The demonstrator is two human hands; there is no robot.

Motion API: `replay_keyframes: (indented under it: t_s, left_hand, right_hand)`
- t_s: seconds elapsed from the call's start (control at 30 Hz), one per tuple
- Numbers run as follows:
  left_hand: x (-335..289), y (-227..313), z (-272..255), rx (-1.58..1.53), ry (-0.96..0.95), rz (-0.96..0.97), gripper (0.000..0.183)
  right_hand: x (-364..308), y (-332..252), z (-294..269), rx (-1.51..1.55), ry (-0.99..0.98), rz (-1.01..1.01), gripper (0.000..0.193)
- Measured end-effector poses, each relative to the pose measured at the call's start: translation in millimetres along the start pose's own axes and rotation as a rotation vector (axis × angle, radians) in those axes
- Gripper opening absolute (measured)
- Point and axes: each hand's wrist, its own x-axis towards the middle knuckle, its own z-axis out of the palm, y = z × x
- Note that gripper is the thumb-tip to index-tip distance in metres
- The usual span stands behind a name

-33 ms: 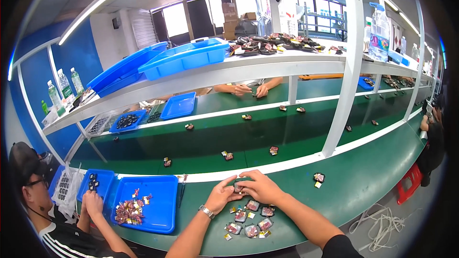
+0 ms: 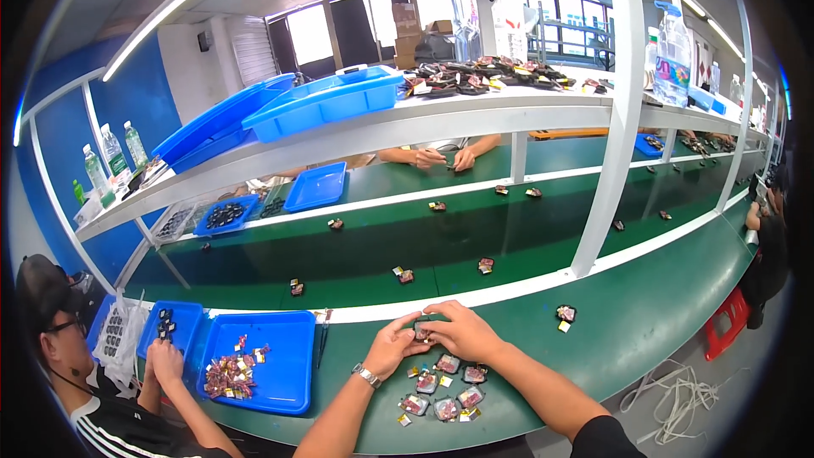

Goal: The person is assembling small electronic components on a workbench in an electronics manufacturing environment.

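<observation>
Over the green bench [image 2: 526, 365], my left hand [image 2: 390, 348] and my right hand [image 2: 462, 335] meet, fingers closed around a small dark electronic unit [image 2: 421, 333] with reddish wiring. My fingers hide much of that unit. Just nearer to me lies a group of several similar units [image 2: 445, 409], grey-edged with red wires inside and small white or yellow tags. A single unit [image 2: 565, 314] with a tag sits apart on the bench to the right. To the left of my left wrist stands a blue tray [image 2: 292, 373] with a heap of red-wired, tagged small parts [image 2: 229, 377].
Beyond a white rail [image 2: 526, 286], more units lie spaced out on the green belt [image 2: 365, 246]. A white post [image 2: 615, 136] rises right of my hands, below a loaded shelf [image 2: 475, 119]. A co-worker [image 2: 59, 331] handles black parts in a blue tray [image 2: 191, 314] at left.
</observation>
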Motion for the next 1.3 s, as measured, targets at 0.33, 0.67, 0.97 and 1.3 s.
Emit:
replay_keyframes:
  t_s: [0.33, 0.67, 0.97, 1.3]
  left_hand:
    - [0.1, -2.7, 7.9, 0.102, 0.027, 0.04, 0.033]
    - [-1.0, -3.3, 3.8, 0.148, -0.005, 0.008, 0.038]
    - [-1.8, -0.4, -2.3, 0.103, -0.093, 0.002, 0.039]
    - [-1.1, -4.2, -1.7, -0.001, -0.064, 0.014, 0.03]
  right_hand:
    - [5.0, -0.2, 1.0, -0.13, -0.038, -0.083, 0.018]
    - [2.3, 0.9, 2.8, -0.036, -0.084, -0.041, 0.012]
    - [-7.2, 4.1, 13.4, 0.186, -0.049, 0.138, 0.012]
    - [-9.9, -4.5, 20.9, 0.218, 0.107, 0.177, 0.012]
